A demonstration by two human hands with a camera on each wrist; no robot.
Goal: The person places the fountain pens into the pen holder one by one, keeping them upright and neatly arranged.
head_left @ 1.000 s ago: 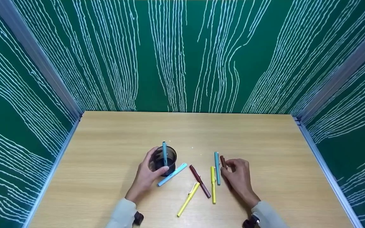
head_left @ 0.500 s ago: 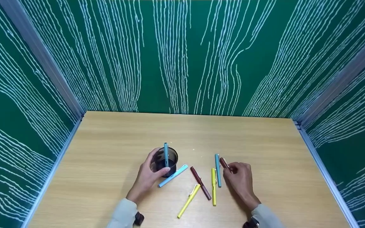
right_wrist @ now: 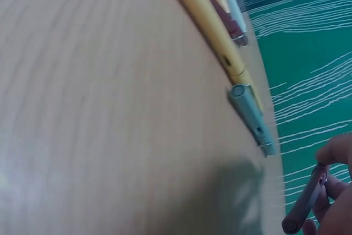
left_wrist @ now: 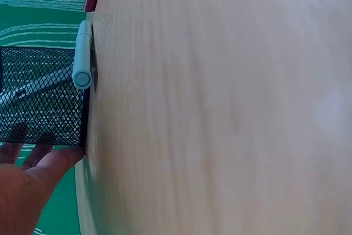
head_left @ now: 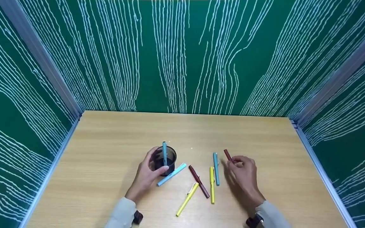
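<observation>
mesh cup [left_wrist: 44, 94] cut off at left edge, wrist views blurred

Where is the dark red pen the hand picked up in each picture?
Head: dark red pen right of centre, pinched by the right hand, tilted above the table.
Left wrist: not in it.
Right wrist: dark red pen at the bottom right corner, between the fingers.
Shared landmark: teal pen lying beside it.
</observation>
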